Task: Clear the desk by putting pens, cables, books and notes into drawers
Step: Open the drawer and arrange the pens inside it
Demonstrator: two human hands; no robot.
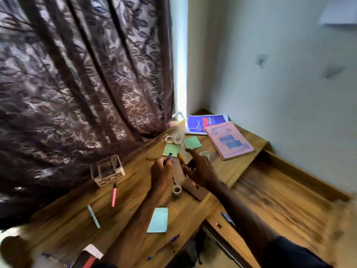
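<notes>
Over the middle of the wooden desk (63, 225), my left hand (161, 175) grips a purple pen (169, 156) that points up and away. Just to its right, my right hand (201, 171) pinches an orange pen (181, 159), with the forefinger stretched forward. A pink pen (114, 194) and a light blue pen (93, 216) lie on the desk at the left. Green notes (192, 142) and a blue note (158, 220) lie on the desk. A blue book (201, 123) and a pink book (229, 140) sit in the far corner, with a white cable (174, 138) coiled beside them.
A clear plastic organiser (107, 170) stands by the dark curtain (77, 74). A small roll of tape (176, 190) and a brown flat case (195, 190) lie under my hands. More pens lie at the desk's near edge (174, 238). A blue pen (227, 218) rests on a lower wooden ledge at the right.
</notes>
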